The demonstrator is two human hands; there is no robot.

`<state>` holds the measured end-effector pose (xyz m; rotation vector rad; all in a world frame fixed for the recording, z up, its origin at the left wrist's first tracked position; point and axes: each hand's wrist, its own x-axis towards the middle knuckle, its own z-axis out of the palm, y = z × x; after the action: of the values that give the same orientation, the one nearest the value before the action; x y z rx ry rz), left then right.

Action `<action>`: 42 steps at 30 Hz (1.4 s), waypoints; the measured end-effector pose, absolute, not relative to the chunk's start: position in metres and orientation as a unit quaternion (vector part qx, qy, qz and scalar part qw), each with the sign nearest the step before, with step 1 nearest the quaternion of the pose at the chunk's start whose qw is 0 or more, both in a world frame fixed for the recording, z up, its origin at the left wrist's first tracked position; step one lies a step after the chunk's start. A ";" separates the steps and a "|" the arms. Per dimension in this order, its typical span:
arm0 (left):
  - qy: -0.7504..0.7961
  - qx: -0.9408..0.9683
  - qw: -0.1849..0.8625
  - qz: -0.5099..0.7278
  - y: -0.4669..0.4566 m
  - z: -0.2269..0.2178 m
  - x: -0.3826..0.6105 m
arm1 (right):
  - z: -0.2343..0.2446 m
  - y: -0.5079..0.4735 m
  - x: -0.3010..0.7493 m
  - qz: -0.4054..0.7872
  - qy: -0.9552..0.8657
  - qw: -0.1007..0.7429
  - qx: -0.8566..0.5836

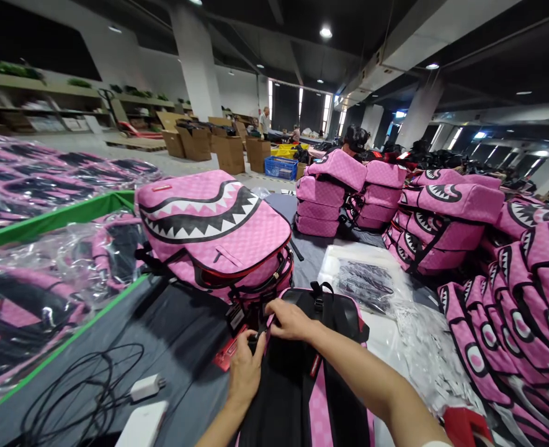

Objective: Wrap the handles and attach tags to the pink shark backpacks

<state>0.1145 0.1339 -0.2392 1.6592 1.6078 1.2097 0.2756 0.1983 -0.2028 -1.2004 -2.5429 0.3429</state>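
Observation:
A black and pink backpack (297, 385) lies in front of me with its padded back and straps facing up. My left hand (246, 369) is closed at its upper left edge, thumb and finger pinching a small black part there. My right hand (290, 320) bends over the same edge just above, its fingers curled down on the side; the fingertips are partly hidden. Beside my hands hang a black tag (236, 318) and a red tag (226, 354). A pink backpack (213, 217) with a shark-mouth print lies just beyond, touching this area.
Stacked pink backpacks (321, 198) stand behind and to the right. Clear plastic bags (362, 279) lie right of the backpack. At left are a black cable (88, 391), a white charger (146, 388) and a green-edged bin (69, 217) of bagged backpacks. Cardboard boxes (227, 154) stand farther back.

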 end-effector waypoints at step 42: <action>0.552 0.464 0.456 0.522 0.132 -0.197 0.050 | -0.178 0.177 0.224 0.232 -0.855 0.191 -0.424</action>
<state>0.0500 0.1325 -0.1970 1.1441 1.3609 1.2878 0.2237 0.1774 -0.1775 -1.1905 -2.4002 0.6505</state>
